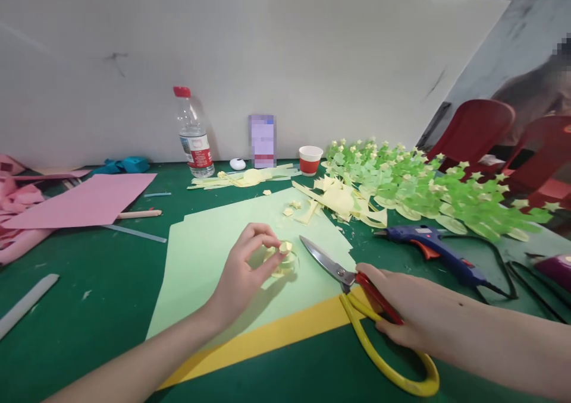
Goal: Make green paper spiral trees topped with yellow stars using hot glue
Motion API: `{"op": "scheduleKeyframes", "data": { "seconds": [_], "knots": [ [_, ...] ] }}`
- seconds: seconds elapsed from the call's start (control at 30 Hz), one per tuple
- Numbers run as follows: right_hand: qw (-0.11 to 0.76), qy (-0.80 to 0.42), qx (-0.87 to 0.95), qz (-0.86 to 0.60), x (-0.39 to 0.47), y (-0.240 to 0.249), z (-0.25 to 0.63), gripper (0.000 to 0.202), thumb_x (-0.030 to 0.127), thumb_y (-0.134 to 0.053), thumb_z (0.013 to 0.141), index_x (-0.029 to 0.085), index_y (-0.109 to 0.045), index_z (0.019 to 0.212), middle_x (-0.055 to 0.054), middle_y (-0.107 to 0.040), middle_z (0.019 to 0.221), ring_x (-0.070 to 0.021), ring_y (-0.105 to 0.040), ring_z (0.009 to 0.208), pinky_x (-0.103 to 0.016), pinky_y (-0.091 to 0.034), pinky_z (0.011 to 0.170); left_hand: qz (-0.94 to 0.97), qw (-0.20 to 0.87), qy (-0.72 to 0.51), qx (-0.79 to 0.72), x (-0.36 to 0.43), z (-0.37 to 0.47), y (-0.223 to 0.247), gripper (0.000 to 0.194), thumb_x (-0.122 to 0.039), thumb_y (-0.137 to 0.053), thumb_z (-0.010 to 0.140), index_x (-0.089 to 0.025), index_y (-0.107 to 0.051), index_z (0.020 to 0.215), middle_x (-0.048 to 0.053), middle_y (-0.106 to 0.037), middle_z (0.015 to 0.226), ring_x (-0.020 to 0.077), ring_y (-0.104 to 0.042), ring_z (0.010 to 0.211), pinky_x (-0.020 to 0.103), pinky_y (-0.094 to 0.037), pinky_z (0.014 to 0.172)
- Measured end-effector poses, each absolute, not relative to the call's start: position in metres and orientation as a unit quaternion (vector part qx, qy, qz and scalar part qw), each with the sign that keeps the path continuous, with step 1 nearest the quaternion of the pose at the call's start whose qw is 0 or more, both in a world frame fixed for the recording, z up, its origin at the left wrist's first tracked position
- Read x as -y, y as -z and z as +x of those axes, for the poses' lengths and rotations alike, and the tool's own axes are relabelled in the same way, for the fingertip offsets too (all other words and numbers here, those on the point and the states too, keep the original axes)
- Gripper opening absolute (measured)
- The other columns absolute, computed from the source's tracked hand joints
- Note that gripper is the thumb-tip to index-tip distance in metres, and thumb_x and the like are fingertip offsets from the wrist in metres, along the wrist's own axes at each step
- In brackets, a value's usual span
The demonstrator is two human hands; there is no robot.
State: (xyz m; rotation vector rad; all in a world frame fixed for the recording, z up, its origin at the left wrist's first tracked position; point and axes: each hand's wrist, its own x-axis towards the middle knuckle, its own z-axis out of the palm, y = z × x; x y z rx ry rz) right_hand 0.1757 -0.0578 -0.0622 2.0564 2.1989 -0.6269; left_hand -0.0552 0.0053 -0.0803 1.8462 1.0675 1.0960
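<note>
My left hand [247,263] pinches a small pale yellow folded paper piece [285,248] between thumb and fingertips. Just below it, curled yellow paper strips [281,270] hang close to the green sheet; whether they join the pinched piece I cannot tell. In my right hand [401,299] is a pair of scissors [330,263] with large yellow handles, blades closed and pointing up and left toward the left hand. A red part shows along the grip, partly covered by my fingers. Under both hands are pale green paper sheets [196,278] and a yellow-orange sheet edge [267,339].
A blue glue gun [428,242] with its cord lies right, near green paper plants with stars [419,183]. Yellow scraps [334,198], a paper cup [310,160], a phone [263,141] and a bottle [195,141] stand behind. Pink paper [89,201] and a glue stick [27,302] are left.
</note>
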Motion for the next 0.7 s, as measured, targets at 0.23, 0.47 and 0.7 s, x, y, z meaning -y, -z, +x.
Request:
{"op": "scheduleKeyframes", "data": {
  "seconds": [0.23, 0.47, 0.7],
  "knots": [
    [0.080, 0.249, -0.663, 0.701, 0.054, 0.058, 0.172, 0.062, 0.026, -0.054, 0.056, 0.022, -0.044, 0.117, -0.012, -0.057, 0.102, -0.0255, -0.057, 0.081, -0.028, -0.040, 0.052, 0.722, 0.339, -0.426, -0.426, -0.005, -0.056, 0.081, 0.005, -0.021, -0.052, 0.076, -0.021, -0.055, 0.073, 0.001, -0.044, 0.088, 0.0141, -0.047, 0.086, 0.028, -0.043, 0.076],
    [0.026, 0.336, -0.619, 0.709, 0.058, 0.040, 0.170, 0.058, 0.024, -0.059, 0.052, 0.024, -0.048, 0.109, -0.004, -0.063, 0.073, -0.0177, -0.055, 0.055, -0.024, -0.035, 0.042, 0.715, 0.334, -0.424, -0.444, -0.002, -0.057, 0.079, 0.004, -0.022, -0.052, 0.075, -0.021, -0.055, 0.072, 0.002, -0.045, 0.089, 0.0163, -0.046, 0.088, 0.030, -0.045, 0.073],
    [-0.081, 0.300, -0.681, 0.663, 0.010, 0.019, 0.176, 0.054, 0.025, -0.057, 0.060, 0.021, -0.046, 0.113, -0.006, -0.064, 0.084, -0.0207, -0.060, 0.071, -0.028, -0.044, 0.056, 0.723, 0.329, -0.420, -0.440, -0.003, -0.058, 0.080, 0.007, -0.024, -0.052, 0.077, -0.021, -0.055, 0.072, 0.002, -0.045, 0.088, 0.0161, -0.047, 0.087, 0.029, -0.044, 0.074]
  ]
}}
